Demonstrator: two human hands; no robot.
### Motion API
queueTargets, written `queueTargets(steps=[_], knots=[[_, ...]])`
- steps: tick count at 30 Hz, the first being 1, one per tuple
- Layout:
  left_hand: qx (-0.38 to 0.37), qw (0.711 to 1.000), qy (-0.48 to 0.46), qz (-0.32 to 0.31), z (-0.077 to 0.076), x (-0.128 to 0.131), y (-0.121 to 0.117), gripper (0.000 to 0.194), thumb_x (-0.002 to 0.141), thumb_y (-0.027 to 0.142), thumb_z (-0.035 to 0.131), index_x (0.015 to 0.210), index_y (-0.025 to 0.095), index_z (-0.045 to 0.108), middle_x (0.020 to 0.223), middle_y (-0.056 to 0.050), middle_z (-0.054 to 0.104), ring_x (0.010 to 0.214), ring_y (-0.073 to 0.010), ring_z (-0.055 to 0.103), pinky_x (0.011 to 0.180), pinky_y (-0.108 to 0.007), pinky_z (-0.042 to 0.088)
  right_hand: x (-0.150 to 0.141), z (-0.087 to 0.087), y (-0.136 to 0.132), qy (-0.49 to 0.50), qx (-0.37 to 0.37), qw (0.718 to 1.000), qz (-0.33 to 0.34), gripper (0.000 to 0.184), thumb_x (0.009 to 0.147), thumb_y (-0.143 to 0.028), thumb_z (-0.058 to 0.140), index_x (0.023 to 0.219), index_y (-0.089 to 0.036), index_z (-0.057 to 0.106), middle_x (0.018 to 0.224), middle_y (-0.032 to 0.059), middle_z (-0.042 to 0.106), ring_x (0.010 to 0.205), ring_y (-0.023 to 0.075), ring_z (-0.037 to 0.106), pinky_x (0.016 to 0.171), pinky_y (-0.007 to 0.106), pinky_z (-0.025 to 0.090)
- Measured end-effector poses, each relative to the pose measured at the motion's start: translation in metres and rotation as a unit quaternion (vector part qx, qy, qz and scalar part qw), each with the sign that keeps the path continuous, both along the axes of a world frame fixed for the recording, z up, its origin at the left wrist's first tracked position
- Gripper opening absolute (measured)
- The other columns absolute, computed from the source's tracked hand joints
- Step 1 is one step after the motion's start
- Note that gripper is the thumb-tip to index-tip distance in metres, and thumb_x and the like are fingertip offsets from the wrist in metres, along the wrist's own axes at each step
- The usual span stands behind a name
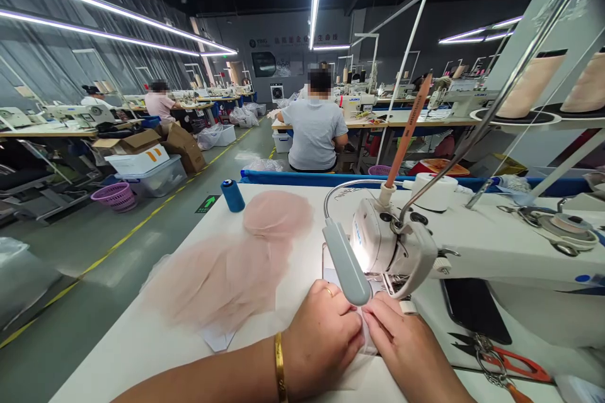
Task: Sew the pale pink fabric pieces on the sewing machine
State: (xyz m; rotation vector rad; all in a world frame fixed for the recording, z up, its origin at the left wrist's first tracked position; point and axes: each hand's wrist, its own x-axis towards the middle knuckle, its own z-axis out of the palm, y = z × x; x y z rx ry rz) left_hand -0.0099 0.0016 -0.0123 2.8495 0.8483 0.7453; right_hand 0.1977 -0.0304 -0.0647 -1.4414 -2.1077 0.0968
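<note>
My left hand (pixel 326 334), with a gold ring and bangle, rests knuckles-up on a small pale pink fabric piece (pixel 367 335) just in front of the needle area of the white sewing machine (pixel 401 245). My right hand (pixel 401 340) lies beside it, fingers pressed flat on the same piece, fingertips meeting the left hand's. A grey lamp head (pixel 346 262) hangs above both hands. A loose heap of sheer pink fabric pieces (pixel 227 277) lies to the left of my hands on the white table (pixel 142 340).
A blue thread spool (pixel 232 194) stands at the table's far left. A black phone (pixel 475 308) and orange-handled scissors (pixel 508 362) lie right of my hands. Thread cones (pixel 532 85) sit on a stand. A person in a grey shirt (pixel 314 132) sits ahead; boxes and baskets line the aisle.
</note>
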Motion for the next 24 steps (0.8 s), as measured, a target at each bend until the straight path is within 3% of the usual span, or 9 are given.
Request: queueTargets(steps=[8,11,18,24], knots=[[0.031,0.999,0.013,0.032,-0.002,-0.003,0.001,0.013,0.092,0.021,0.070,0.084,0.019,0.061,0.097,-0.005,0.070,0.086,-0.0246,0.063,0.084,-0.042,0.054,0.011,-0.010,0.000,-0.051,0.022,0.998,0.013,0.029,0.110,-0.024,0.041,0.109,-0.028,0.069,0.095,0.0036,0.072,0.052,0.0159,0.063,0.050,0.029,0.049],[0.038,0.999,0.013,0.037,-0.003,-0.003,0.004,0.013,0.092,0.022,0.072,0.084,0.019,0.062,0.096,-0.005,0.070,0.087,-0.0248,0.062,0.084,-0.042,0.055,0.011,-0.012,0.002,-0.062,0.035,0.997,0.001,0.030,0.110,-0.024,0.042,0.122,-0.029,0.069,0.107,0.0068,0.074,0.054,0.0159,0.065,0.049,0.029,0.050],[0.045,0.998,-0.008,0.039,-0.006,-0.004,0.009,0.014,0.091,0.025,0.074,0.082,0.019,0.065,0.105,-0.008,0.073,0.088,-0.0264,0.063,0.082,-0.045,0.057,0.008,-0.009,0.008,-0.061,0.073,0.995,-0.010,0.033,0.108,-0.023,0.043,0.126,-0.031,0.070,0.117,0.0098,0.077,0.073,0.0217,0.076,0.047,0.028,0.050],[0.035,0.999,0.000,0.037,-0.008,-0.006,0.011,0.008,0.093,0.026,0.073,0.089,0.019,0.070,0.110,-0.009,0.074,0.091,-0.0276,0.064,0.084,-0.046,0.056,0.011,-0.017,0.008,-0.089,0.087,0.992,-0.020,0.032,0.107,-0.023,0.045,0.122,-0.028,0.072,0.117,0.0120,0.077,0.083,0.0246,0.080,0.059,0.031,0.061]])
